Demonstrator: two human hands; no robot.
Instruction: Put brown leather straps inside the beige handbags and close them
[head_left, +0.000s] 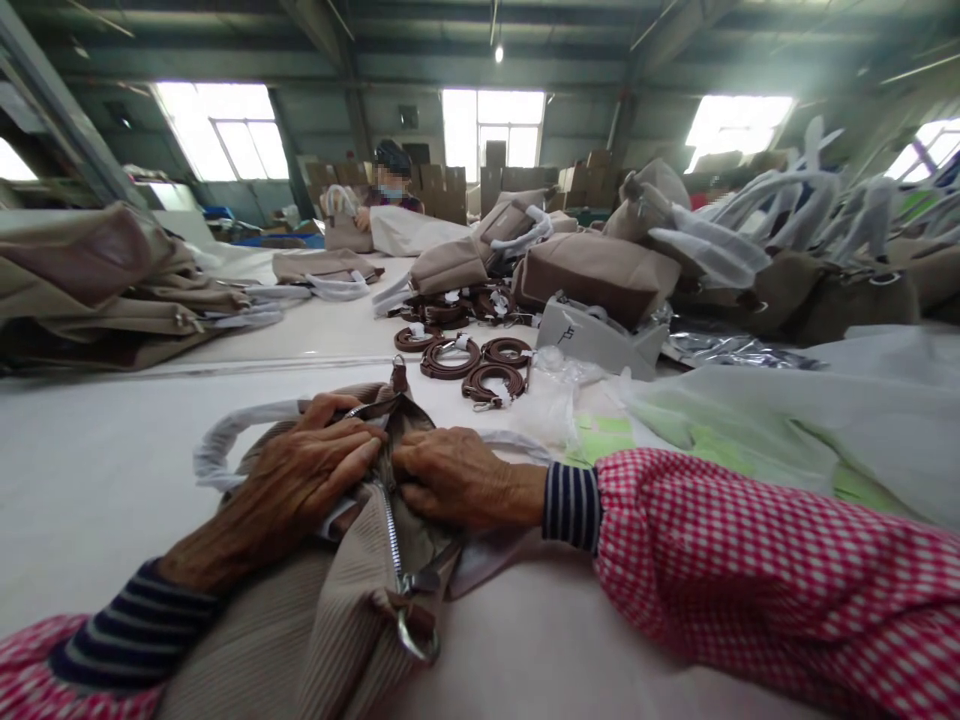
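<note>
A beige ribbed handbag (341, 610) lies on the white table before me, its zip (392, 530) undone and the grey-brown lining showing. My left hand (300, 475) rests over the left side of the bag's mouth, its fingers pressed together on the edge. At the right side, my right hand (450, 477) is curled closed at the opening; its fingertips are hidden in the bag. One handle (244, 430), wrapped in white, arches out beyond my left hand. A metal ring (416, 640) hangs from a brown tab at the near end of the zip.
Coiled brown straps (450, 357) lie just beyond the bag. Behind them are piled handbags (596, 270) and a grey-white holder (592, 335). More bags (97, 280) are stacked at left. Translucent sheeting (787, 420) covers the right side. A masked person (391, 185) handles a bag across the table.
</note>
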